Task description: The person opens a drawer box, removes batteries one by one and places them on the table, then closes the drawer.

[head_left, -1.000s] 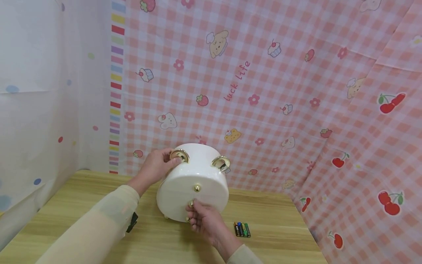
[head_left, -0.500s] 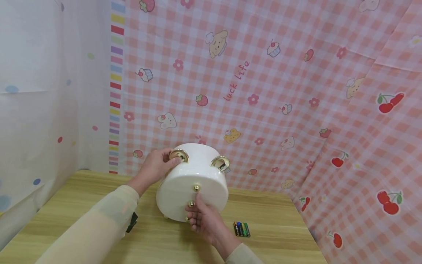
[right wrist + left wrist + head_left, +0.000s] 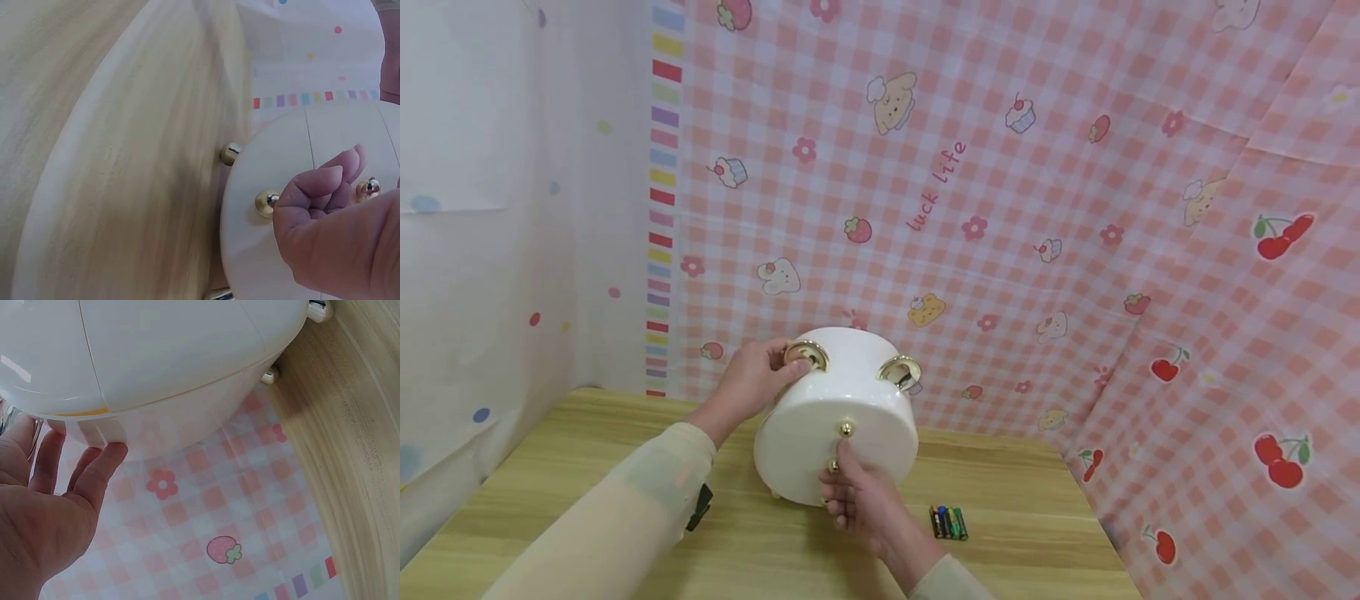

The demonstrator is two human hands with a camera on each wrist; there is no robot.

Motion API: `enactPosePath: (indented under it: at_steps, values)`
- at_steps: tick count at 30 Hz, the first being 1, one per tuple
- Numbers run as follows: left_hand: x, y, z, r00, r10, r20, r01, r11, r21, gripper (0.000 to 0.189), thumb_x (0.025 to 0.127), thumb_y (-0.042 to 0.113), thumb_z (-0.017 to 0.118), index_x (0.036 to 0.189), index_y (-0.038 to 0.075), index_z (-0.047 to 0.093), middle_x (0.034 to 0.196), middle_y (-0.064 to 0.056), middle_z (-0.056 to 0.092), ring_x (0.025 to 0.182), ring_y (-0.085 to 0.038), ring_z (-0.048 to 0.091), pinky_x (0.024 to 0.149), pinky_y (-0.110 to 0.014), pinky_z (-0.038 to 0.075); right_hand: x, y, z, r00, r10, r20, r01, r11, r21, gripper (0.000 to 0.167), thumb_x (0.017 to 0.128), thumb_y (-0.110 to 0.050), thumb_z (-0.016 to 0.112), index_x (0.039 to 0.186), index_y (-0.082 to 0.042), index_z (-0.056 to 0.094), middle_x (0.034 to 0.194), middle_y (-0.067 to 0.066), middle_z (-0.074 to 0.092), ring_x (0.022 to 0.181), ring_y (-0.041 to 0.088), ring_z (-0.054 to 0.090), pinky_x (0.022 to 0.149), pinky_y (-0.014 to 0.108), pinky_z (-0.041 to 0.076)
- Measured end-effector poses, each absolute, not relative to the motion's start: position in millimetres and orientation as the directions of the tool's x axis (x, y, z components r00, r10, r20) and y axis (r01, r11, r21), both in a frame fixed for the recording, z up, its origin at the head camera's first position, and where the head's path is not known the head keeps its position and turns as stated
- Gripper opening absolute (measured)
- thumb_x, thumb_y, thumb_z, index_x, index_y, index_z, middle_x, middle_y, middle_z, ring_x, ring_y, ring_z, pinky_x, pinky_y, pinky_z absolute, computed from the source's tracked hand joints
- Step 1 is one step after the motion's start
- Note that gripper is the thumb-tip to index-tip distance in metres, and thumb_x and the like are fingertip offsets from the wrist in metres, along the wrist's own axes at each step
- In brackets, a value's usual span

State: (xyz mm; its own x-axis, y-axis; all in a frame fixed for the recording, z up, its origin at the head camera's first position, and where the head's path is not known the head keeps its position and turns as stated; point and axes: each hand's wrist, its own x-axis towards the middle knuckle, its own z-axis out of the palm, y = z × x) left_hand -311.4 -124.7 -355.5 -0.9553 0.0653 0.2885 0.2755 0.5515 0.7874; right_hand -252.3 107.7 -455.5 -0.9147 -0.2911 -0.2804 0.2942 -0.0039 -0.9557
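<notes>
A white rounded chest point(image 3: 880, 433) with gold knobs stands on the table. My left hand point(image 3: 752, 379) grips the gold ring point(image 3: 807, 357) at its upper left, thumb over the front. In the left wrist view, fingers point(image 3: 112, 453) of this hand rest against the chest's back. My right hand point(image 3: 876, 508) is at the chest's front, fingers curled around the middle knob point(image 3: 367, 187), with the thumb just above it. The lower knob point(image 3: 267, 203) is bare beside these fingers in the right wrist view. Seams cross the front between the knobs.
Several small batteries point(image 3: 949, 522) lie side by side on the wooden table point(image 3: 1015, 500), right of the chest. A second gold ring point(image 3: 900, 372) sticks up at the chest's upper right. Pink checked cloth point(image 3: 820, 208) hangs close behind, with another panel point(image 3: 1247, 375) on the right.
My right thumb has shifted from the middle knob to just above it. The left hand, chest and batteries have kept their places; the head view has moved slightly.
</notes>
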Motion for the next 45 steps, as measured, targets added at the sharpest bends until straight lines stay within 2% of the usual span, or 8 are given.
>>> enactPosePath:
  at_steps: [7, 13, 20, 28, 35, 40, 45]
  values:
    - [-313, -125, -357, -0.948, 0.065, 0.313, 0.295, 0.554, 0.779, 0.022, 0.104, 0.03, 0.072, 0.113, 0.01, 0.073, 0.1, -0.011, 0.077, 0.086, -0.02, 0.066, 0.07, -0.03, 0.052, -240, 120, -469, -0.914, -0.301, -0.273, 0.259, 0.089, -0.962, 0.059, 0.105, -0.06, 0.058, 0.109, -0.003, 0.072, 0.081, -0.004, 0.068, 0.068, 0.009, 0.057, 0.062, 0.023, 0.047]
    - [-311, -127, -356, -0.954, 0.058, 0.295, 0.276, 0.563, 0.779, 0.021, 0.105, 0.031, 0.072, 0.113, 0.011, 0.073, 0.103, -0.011, 0.077, 0.088, -0.021, 0.066, 0.071, -0.03, 0.052, -233, 131, -495, -0.906, -0.273, -0.323, 0.296, 0.138, -0.945, 0.055, 0.105, -0.058, 0.06, 0.109, -0.005, 0.073, 0.081, -0.005, 0.069, 0.07, 0.009, 0.058, 0.064, 0.023, 0.048]
    - [-311, -127, -356, -0.954, 0.062, 0.293, 0.276, 0.562, 0.779, 0.022, 0.105, 0.031, 0.072, 0.114, 0.011, 0.073, 0.102, -0.011, 0.076, 0.088, -0.02, 0.065, 0.071, -0.029, 0.052, -234, 134, -513, -0.887, -0.258, -0.383, 0.368, 0.105, -0.924, 0.055, 0.103, -0.058, 0.063, 0.112, -0.005, 0.073, 0.083, -0.005, 0.069, 0.071, 0.008, 0.058, 0.063, 0.02, 0.048]
    - [-311, -127, -356, -0.956, 0.061, 0.286, 0.269, 0.562, 0.782, 0.021, 0.105, 0.033, 0.071, 0.11, 0.013, 0.072, 0.1, -0.009, 0.075, 0.084, -0.019, 0.063, 0.07, -0.03, 0.051, -237, 126, -514, -0.904, -0.241, -0.354, 0.344, 0.083, -0.935, 0.05, 0.103, -0.055, 0.065, 0.106, -0.006, 0.072, 0.082, -0.004, 0.07, 0.069, 0.008, 0.058, 0.061, 0.021, 0.048]
    - [-312, -127, -356, -0.954, 0.064, 0.292, 0.277, 0.558, 0.783, 0.023, 0.105, 0.032, 0.071, 0.116, 0.012, 0.073, 0.104, -0.01, 0.077, 0.088, -0.02, 0.066, 0.071, -0.029, 0.052, -242, 121, -511, -0.903, -0.25, -0.349, 0.346, 0.061, -0.936, 0.045, 0.104, -0.05, 0.066, 0.105, -0.006, 0.072, 0.081, -0.004, 0.07, 0.068, 0.008, 0.057, 0.061, 0.021, 0.048]
    - [-312, -126, -356, -0.954, 0.065, 0.291, 0.279, 0.541, 0.793, 0.021, 0.105, 0.032, 0.072, 0.111, 0.012, 0.073, 0.101, -0.01, 0.076, 0.085, -0.019, 0.064, 0.07, -0.03, 0.052, -245, 117, -511, -0.907, -0.25, -0.339, 0.336, 0.054, -0.94, 0.037, 0.104, -0.045, 0.068, 0.102, -0.008, 0.071, 0.078, -0.005, 0.069, 0.066, 0.007, 0.057, 0.06, 0.021, 0.048]
    - [-313, -125, -357, -0.953, 0.069, 0.296, 0.285, 0.538, 0.793, 0.021, 0.104, 0.032, 0.072, 0.113, 0.012, 0.073, 0.101, -0.009, 0.077, 0.085, -0.018, 0.065, 0.07, -0.03, 0.052, -247, 113, -512, -0.912, -0.245, -0.33, 0.329, 0.047, -0.943, 0.035, 0.104, -0.042, 0.068, 0.099, -0.008, 0.071, 0.076, -0.005, 0.068, 0.065, 0.007, 0.056, 0.059, 0.021, 0.047]
